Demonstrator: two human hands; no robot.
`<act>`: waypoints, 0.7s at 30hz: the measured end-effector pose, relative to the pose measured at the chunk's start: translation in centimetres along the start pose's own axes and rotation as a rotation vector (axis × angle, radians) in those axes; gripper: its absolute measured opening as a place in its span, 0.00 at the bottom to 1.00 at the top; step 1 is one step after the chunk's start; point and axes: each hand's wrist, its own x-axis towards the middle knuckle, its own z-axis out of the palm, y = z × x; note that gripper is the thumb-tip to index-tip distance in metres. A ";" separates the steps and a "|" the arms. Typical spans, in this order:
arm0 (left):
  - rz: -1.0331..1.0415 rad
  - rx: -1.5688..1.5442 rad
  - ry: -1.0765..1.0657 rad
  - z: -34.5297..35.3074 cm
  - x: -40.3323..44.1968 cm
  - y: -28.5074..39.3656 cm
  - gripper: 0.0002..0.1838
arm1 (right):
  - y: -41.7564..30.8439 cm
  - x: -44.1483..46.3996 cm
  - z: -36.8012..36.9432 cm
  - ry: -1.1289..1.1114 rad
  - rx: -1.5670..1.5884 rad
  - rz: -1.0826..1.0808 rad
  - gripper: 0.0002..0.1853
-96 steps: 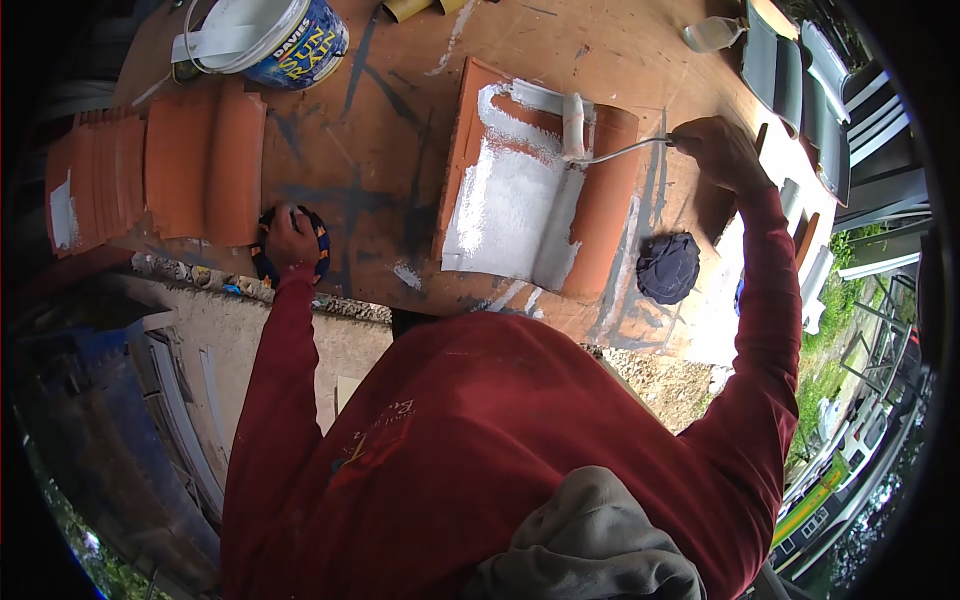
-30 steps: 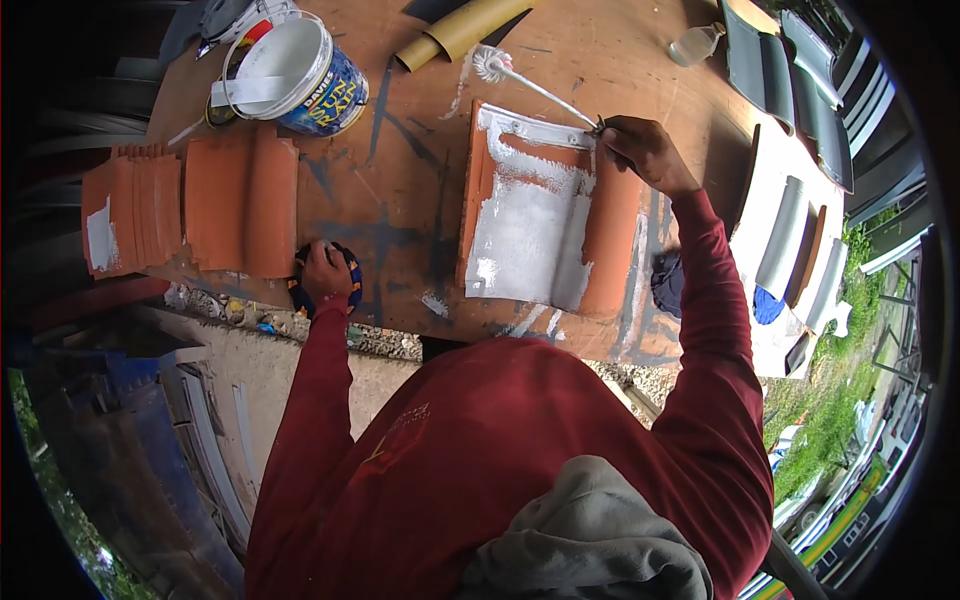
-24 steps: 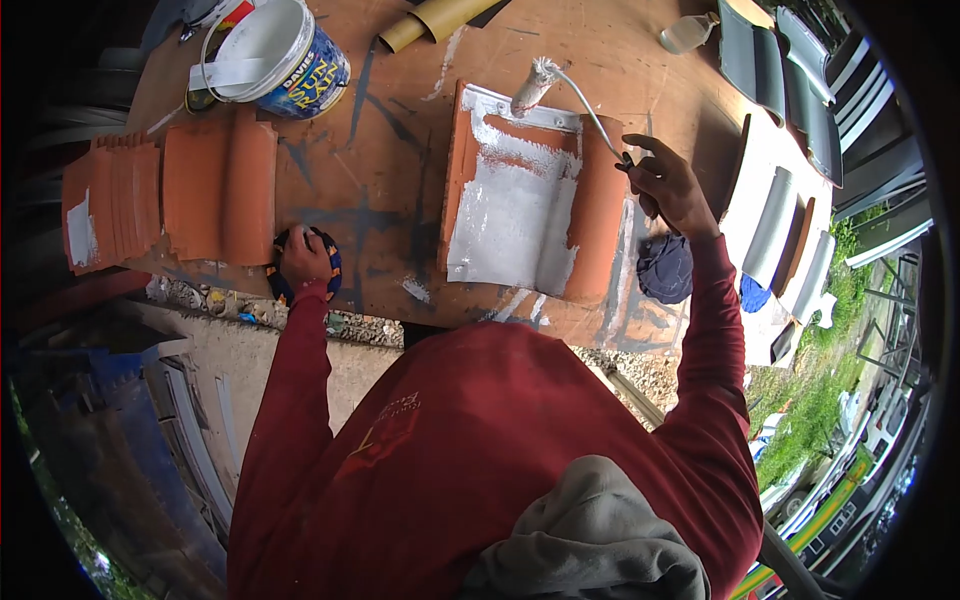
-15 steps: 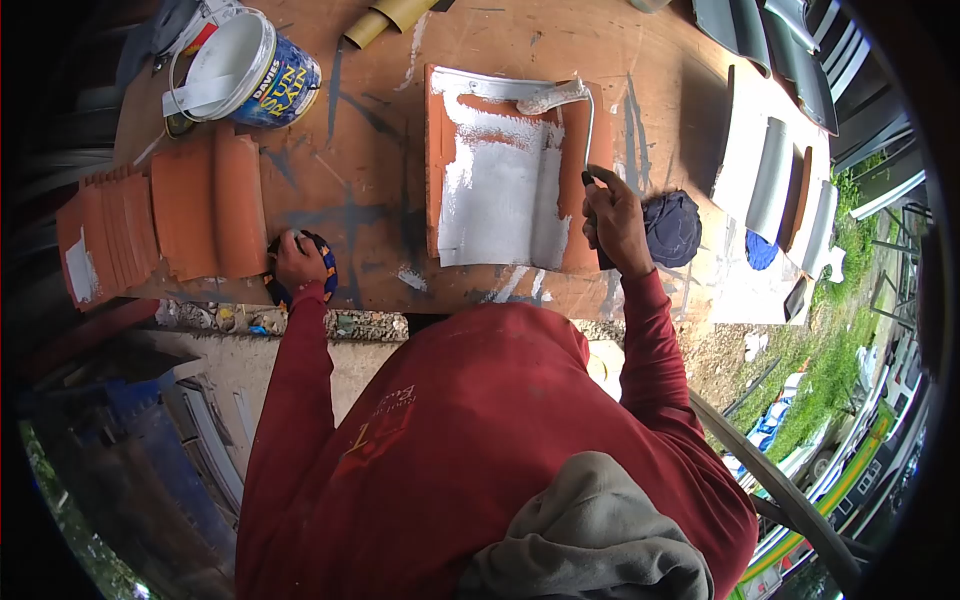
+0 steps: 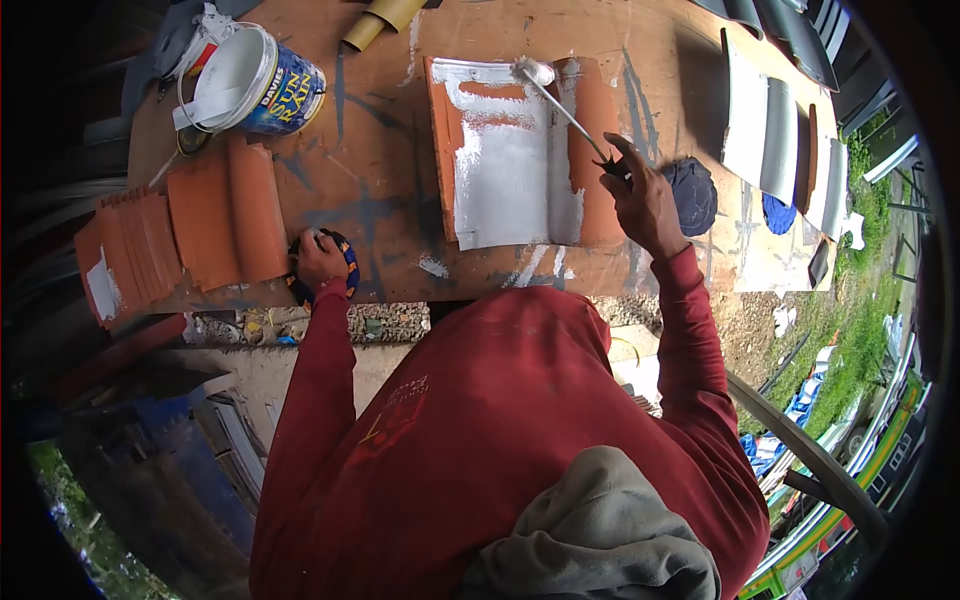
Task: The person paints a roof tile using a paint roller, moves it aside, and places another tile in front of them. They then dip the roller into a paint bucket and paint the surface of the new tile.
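My right hand [image 5: 642,198] holds the dark handle of a small paint roller [image 5: 534,70]. The roller's white head is at the top edge of an orange tile [image 5: 597,150], which carries white paint [image 5: 505,180] over its left and middle parts. Bare orange shows along the tile's right side and in a strip near the top. My left hand [image 5: 321,258] is closed on a dark cloth with orange marks [image 5: 350,270] at the table's front edge, beside another orange tile [image 5: 215,215].
A paint bucket [image 5: 290,95] stands at the back left, near a stack of ridged tiles [image 5: 135,245]. A dark cloth [image 5: 692,195] lies right of the painted tile. Further right are grey and brown tile pieces [image 5: 780,140]; a brown roll [image 5: 385,20] lies at the back.
The roller has swung from right of the tile to its top edge, with its shaft now slanting up and left. My left hand stays on the cloth. The camera view has shifted.
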 end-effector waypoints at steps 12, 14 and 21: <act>-0.079 -0.059 -0.020 0.0 -0.2 0.5 0.13 | 1.0 6.8 0.5 -0.176 -0.312 -0.400 0.06; -0.068 -0.030 -0.028 -0.1 -0.1 0.4 0.13 | 0.9 7.7 1.5 -0.193 -0.280 -0.408 0.06; -0.066 -0.041 -0.043 0.3 -0.4 -0.2 0.12 | 1.6 9.2 -7.5 -0.400 -0.510 -0.180 0.07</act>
